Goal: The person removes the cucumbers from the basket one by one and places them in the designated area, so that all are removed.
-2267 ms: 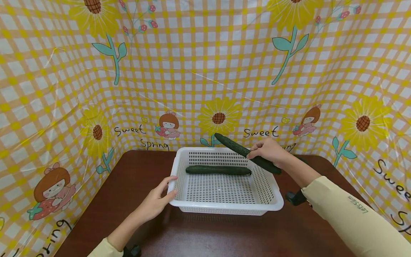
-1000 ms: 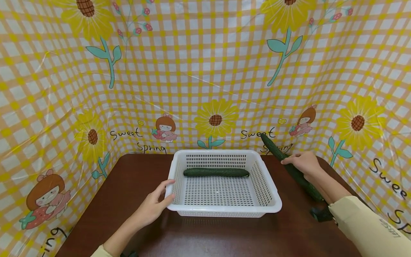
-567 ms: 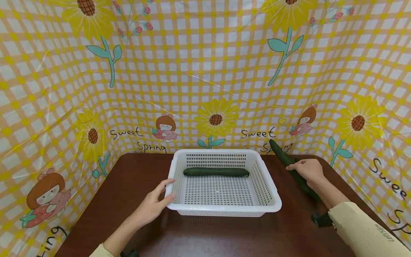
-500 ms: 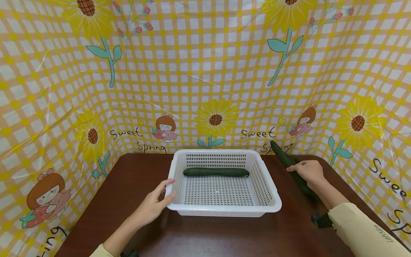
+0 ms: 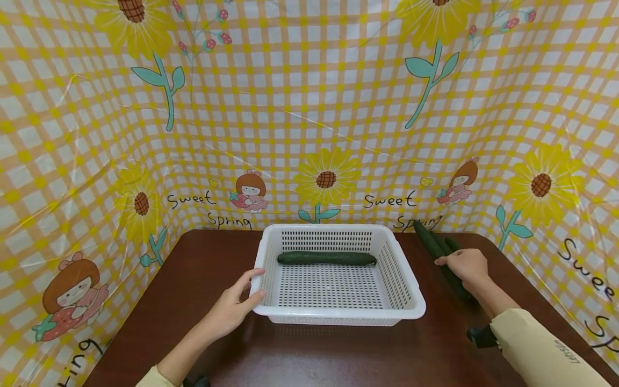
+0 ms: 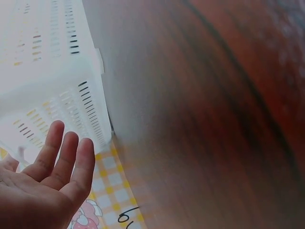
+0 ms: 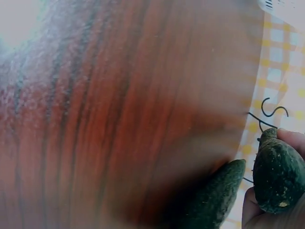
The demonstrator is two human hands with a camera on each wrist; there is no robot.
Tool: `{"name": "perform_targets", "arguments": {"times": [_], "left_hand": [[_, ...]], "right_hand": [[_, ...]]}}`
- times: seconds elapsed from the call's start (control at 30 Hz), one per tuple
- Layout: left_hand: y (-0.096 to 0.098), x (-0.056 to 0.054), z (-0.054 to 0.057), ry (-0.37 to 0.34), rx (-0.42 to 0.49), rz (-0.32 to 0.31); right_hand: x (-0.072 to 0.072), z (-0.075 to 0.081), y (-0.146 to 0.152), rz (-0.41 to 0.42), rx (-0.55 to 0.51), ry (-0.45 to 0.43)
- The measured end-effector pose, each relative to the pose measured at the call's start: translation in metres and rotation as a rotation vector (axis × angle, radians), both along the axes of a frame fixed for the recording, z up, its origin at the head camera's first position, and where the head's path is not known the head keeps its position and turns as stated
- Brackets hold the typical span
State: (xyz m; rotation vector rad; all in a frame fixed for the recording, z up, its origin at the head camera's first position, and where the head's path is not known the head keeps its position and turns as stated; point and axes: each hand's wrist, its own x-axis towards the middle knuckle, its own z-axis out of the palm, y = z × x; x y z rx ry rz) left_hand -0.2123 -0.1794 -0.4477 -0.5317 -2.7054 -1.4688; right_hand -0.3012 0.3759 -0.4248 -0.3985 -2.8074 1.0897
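We note a yellow checked backdrop [image 5: 309, 107] printed with sunflowers standing round the far and side edges of a dark brown tabletop [image 5: 203, 279]. A white perforated basket [image 5: 410, 301] sits at the tabletop's centre, and one cucumber [image 5: 326, 258] lies crosswise along its far side.

Our left hand [image 5: 235, 306] rests on the basket's near left corner, thumb on the rim, fingers [image 6: 66, 155] straight and relaxed beside the wall, gripping nothing.

To the right of the basket, well apart from it, two more cucumbers lie side by side on the tabletop, pointing toward the far right corner. Our right hand [image 5: 464, 266] holds the held cucumber [image 5: 435, 248], fingers curled over its near part. The neighbouring cucumber [image 5: 452, 244] lies just beside it, further right; the right wrist view shows their blunt ends [image 7: 279, 174] close together.
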Motion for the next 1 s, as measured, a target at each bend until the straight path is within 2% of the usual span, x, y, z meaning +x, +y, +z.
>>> {"name": "perform_targets", "arguments": {"times": [0.2,0.5,0.67,0.83,1.0], "left_hand": [[0.0,0.0,-0.001,-0.002,0.006,-0.003],[0.001,0.002,0.0,-0.013,0.023,0.002],[0.0,0.002,0.0,-0.015,0.029,0.001],[0.0,0.001,-0.001,-0.004,0.019,-0.006],[0.001,0.002,-0.001,-0.006,0.006,0.011]], "right_hand": [[0.003,-0.006,0.003,-0.031,0.06,-0.002],[0.004,-0.012,0.005,-0.027,0.099,-0.003],[0.002,-0.011,0.003,-0.037,0.111,-0.035],[-0.001,-0.01,0.001,-0.065,0.167,-0.097],[-0.001,-0.013,-0.001,-0.07,0.184,-0.129]]}}
